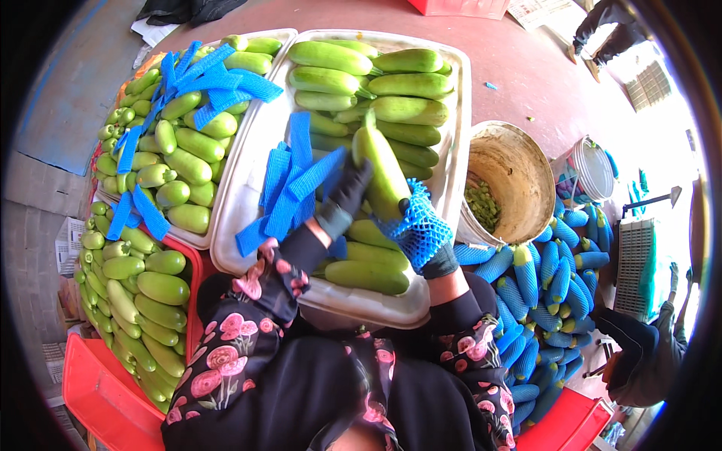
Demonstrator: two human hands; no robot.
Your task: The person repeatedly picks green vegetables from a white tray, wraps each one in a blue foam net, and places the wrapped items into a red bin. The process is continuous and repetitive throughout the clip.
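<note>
A pale green zucchini [379, 163] is held at a slant above the white tray [454, 186], stem end up. My right hand [437, 253], in a dark glove, grips its lower end. A blue foam net sleeve [420, 225] is bunched over those fingers and around the zucchini's lower end. At the zucchini's left side is my left hand [345, 194], also gloved; whether its fingers grip is unclear. Flat blue foam sleeves [282, 186] lie piled left of it. Bare zucchinis [412, 84] fill the tray's far part, and several more [366, 273] lie near me.
Left are another tray of zucchinis [194, 160] topped with blue sleeves [211, 79] and a red crate [107, 389] beside heaped zucchinis [161, 287]. Right stand a bucket [510, 163] holding green scraps and a pile of sleeved zucchinis [544, 293]. Other people [643, 349] are at the far right.
</note>
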